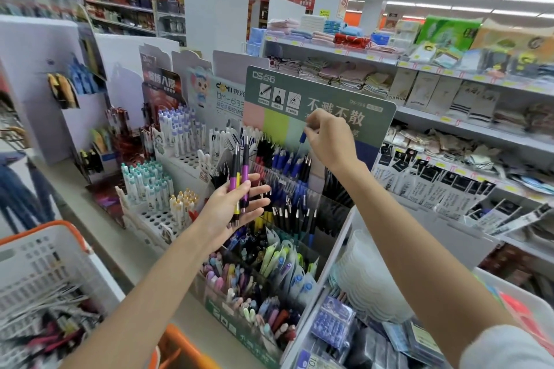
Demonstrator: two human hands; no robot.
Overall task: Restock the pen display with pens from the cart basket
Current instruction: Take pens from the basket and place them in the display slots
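In a shop aisle lined with shelves, the right hand (329,141) is pinching a blue pen (302,138) upright in its fingers, tip pointing down at the pen display (371,117) just below, while the left hand (236,207), lower, is thumb-pinning spare pens (239,171).

Two hands are in view. The left hand (229,214) holds two purple-gripped pens (237,178); the right hand (329,141) pinches one blue pen (302,138). One orange-rimmed basket (69,228) sits below and left of the left hand, and one green header card (329,88) stands behind the right hand.
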